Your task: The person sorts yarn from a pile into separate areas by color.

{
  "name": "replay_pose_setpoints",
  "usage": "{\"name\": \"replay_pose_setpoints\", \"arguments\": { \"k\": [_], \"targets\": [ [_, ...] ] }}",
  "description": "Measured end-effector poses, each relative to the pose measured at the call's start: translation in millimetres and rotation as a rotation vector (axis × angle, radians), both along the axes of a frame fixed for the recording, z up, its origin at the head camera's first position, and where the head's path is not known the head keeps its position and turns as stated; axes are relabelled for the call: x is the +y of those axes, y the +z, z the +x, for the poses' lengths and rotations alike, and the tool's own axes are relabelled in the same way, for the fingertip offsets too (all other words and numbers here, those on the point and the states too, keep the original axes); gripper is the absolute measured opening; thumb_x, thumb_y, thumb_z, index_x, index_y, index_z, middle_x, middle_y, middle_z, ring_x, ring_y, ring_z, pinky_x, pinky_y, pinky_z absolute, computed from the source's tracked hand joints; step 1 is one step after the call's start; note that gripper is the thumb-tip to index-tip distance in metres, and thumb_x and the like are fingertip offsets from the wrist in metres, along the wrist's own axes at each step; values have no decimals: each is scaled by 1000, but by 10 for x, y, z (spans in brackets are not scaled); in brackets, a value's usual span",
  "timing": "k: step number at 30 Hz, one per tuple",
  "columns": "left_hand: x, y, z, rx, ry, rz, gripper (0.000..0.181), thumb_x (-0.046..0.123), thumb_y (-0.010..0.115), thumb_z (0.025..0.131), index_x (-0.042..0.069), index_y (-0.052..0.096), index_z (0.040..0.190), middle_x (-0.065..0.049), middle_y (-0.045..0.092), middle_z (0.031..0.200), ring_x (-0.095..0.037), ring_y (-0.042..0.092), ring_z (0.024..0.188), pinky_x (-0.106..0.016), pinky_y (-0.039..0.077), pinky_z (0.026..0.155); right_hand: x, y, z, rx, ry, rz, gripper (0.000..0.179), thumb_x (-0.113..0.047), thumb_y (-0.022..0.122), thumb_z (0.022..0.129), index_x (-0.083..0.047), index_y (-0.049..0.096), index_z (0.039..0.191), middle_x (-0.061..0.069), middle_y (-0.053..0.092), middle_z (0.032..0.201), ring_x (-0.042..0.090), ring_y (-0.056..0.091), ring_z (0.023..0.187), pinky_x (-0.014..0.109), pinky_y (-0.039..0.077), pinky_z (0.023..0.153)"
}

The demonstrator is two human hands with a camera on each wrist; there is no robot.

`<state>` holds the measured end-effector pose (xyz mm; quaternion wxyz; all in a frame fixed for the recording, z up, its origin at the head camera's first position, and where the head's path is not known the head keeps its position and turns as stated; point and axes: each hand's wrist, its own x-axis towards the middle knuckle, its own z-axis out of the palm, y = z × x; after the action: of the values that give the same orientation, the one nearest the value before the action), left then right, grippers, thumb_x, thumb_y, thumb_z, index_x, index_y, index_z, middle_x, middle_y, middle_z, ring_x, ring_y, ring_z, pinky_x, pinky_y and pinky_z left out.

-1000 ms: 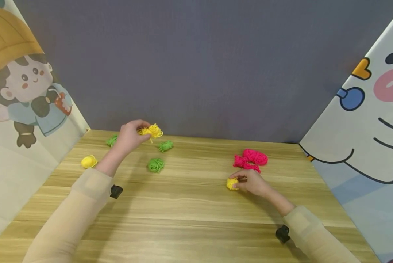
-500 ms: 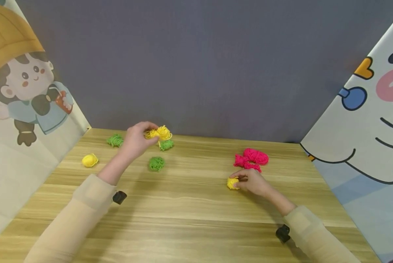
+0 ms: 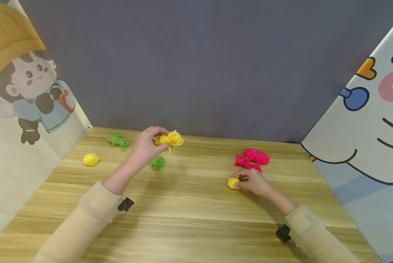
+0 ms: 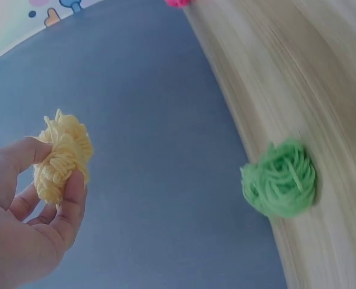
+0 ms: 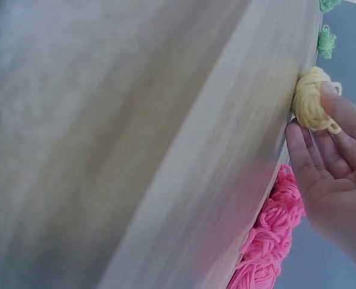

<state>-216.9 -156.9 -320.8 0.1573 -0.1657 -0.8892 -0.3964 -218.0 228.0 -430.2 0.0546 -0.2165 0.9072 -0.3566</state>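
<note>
My left hand [image 3: 147,144] pinches a yellow yarn bundle [image 4: 63,158] between thumb and fingers, raised over the back of the table, with a loose strand hanging down. In the head view it covers most of a green yarn bundle behind it. A round green yarn ball [image 3: 157,163] lies just below that hand. My right hand [image 3: 253,182] holds a smaller yellow yarn ball [image 5: 312,101] at the tabletop, thumb on one side and fingertips on the other. Right behind it sits a cluster of pink yarn bundles [image 3: 256,156].
Another green yarn bundle [image 3: 118,140] lies at the back left, and a yellow yarn ball [image 3: 91,159] near the left edge. A grey panel [image 3: 196,73] stands along the wooden table's [image 3: 189,208] back edge. Printed cartoon panels flank both sides.
My left hand has moved right and slightly toward me with the yellow yarn bundle, uncovering the back-left green bundle. My right hand has stayed in place on its yellow yarn ball.
</note>
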Motion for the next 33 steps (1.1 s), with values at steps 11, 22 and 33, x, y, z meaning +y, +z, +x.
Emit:
{"name": "replay_pose_setpoints", "arguments": {
  "k": [11,22,33],
  "targets": [
    [212,-92,157,67,-76,29,29,11,74,80,7,66,107,-6,65,105,-18,61,88,-30,56,72,-1,2,10,-7,4,-1,25,-7,75,78,-8,72,103,9,70,104,27,64,98,31,57,77],
    [435,-194,300,103,-161,42,28,12,77,78,12,66,104,0,65,104,-13,59,86,-28,55,72,10,-5,-17,-7,11,-17,25,-8,76,78,-9,73,102,9,70,104,24,65,95,28,57,76],
    [677,-371,440,133,-279,88,27,8,79,74,11,67,98,-1,66,103,-12,62,86,-20,54,70,36,-17,-51,-14,12,-6,25,-11,76,78,-10,73,103,8,70,106,23,64,96,29,57,77]
  ]
}}
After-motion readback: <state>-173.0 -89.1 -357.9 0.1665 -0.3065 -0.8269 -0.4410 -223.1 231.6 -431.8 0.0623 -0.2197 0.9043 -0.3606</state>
